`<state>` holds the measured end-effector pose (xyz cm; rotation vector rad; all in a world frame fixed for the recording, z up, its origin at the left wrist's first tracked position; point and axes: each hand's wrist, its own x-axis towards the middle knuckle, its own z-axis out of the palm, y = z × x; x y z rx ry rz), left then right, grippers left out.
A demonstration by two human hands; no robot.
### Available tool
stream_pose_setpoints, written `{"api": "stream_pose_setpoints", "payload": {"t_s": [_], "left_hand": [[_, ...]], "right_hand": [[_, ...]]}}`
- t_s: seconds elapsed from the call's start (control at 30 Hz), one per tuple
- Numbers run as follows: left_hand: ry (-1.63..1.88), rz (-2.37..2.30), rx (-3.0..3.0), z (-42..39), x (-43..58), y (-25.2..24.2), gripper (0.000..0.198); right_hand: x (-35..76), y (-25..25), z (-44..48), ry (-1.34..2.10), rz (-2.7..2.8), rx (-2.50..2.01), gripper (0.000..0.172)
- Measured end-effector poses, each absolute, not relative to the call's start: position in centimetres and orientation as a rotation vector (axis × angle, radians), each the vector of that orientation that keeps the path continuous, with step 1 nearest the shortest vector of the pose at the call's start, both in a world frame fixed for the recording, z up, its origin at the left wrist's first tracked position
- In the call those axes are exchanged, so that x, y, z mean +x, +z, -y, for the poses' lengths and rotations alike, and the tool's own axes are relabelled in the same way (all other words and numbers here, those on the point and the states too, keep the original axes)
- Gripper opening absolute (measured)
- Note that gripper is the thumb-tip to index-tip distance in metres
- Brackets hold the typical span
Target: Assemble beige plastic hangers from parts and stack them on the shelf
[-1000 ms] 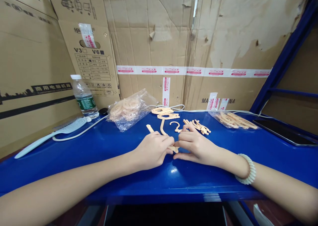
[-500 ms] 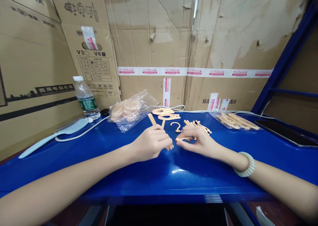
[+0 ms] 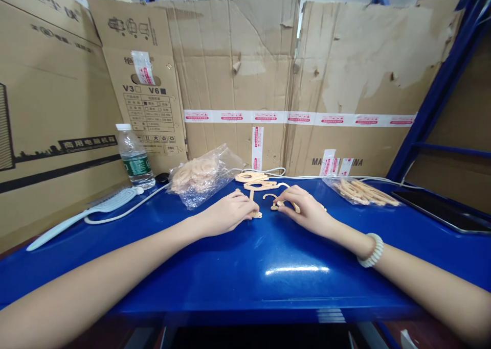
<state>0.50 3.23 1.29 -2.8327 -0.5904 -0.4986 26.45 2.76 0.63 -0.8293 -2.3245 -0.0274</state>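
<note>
Head view: your left hand (image 3: 230, 212) pinches a peach strip (image 3: 254, 214), your right hand (image 3: 305, 209) at 3 o'clock pinches a hook piece (image 3: 284, 204); grip near the tips, low over the table (image 3: 268, 282).

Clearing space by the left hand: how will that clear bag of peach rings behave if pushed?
The clear bag looks thin and crumpled, so probably floppy, bunching rather than sliding whole. The rings inside lie heaped loosely and would likely shift. The glossy table probably lets it slip.
</note>
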Motion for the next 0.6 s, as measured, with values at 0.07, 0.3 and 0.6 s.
{"api": "stream_pose_setpoints", "payload": {"t_s": [0.07, 0.3, 0.6], "left_hand": [[-0.47, 0.582, -2.845, -3.2, 0.5, 1.2, 0.02], [-0.545, 0.684, -2.877, -3.6, 0.2, 0.7, 0.019], [-0.791, 0.923, -2.764, -3.1, 1.2, 0.0, 0.023]], "right_hand": [[26.4, 0.5, -3.0, -0.043, 2.339, -0.85, 0.014], [25.9, 0.2, -3.9, -0.124, 2.425, -0.87, 0.014], [25.8, -0.4, -4.4, -0.146, 2.43, -0.899, 0.014]]}}
